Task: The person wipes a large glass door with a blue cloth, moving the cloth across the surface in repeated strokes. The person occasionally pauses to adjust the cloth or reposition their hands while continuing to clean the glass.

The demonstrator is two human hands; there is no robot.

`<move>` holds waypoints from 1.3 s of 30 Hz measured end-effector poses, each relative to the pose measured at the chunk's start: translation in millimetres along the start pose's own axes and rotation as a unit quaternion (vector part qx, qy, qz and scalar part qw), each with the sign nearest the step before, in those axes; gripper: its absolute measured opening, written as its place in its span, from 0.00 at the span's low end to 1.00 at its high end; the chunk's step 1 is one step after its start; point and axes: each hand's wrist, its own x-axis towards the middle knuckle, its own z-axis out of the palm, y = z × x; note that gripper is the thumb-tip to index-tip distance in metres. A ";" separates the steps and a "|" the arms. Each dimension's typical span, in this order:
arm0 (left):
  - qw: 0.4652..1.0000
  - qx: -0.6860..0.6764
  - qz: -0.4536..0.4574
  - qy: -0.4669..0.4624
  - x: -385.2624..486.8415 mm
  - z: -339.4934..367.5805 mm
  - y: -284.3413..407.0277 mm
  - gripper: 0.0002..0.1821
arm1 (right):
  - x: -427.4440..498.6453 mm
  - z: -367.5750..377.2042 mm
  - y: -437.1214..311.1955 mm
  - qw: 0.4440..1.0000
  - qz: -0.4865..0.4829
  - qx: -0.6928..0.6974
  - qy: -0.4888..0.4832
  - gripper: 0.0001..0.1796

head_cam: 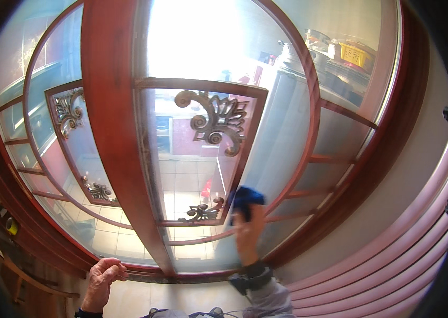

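My right hand (249,234), blurred, holds a dark blue cloth (250,198) up at the glass pane (283,131) of a red-brown wooden door. The cloth overlaps the lower right of an inner rectangular wooden frame (248,155) with carved scroll ornaments (216,123). Whether cloth and glass touch cannot be told. Low on the left, my left hand (105,276) hangs in front of the door's bottom edge, fingers curled together, with nothing visible in it. A broad red-brown upright (118,131) parts this pane from the left glass panel (61,159).
Pink ribbed panelling (387,254) runs along the right. A curved wooden piece of furniture (29,278) stands at lower left. Beyond the glass are a tiled floor (184,175), a tall grey appliance (283,103) and a yellow basket (353,55). My feet are at the bottom edge.
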 end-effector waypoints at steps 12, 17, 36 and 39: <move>0.998 0.052 0.009 0.020 -3.8 -21.9 6.6 0.11 | -61.5 52.9 -43.3 0.933 0.117 0.225 -0.255 0.23; 0.998 0.054 -0.037 0.011 4.2 -20.5 -7.1 0.16 | -3.6 -88.1 3.4 0.982 0.155 0.070 -0.086 0.24; 0.999 0.025 -0.016 0.039 -7.5 8.5 -9.0 0.10 | 58.0 -127.8 96.7 0.971 0.007 -0.179 0.158 0.21; 0.999 0.012 -0.017 0.027 -4.7 -8.1 -8.6 0.10 | 5.7 -54.2 57.5 0.989 -0.005 -0.117 0.092 0.22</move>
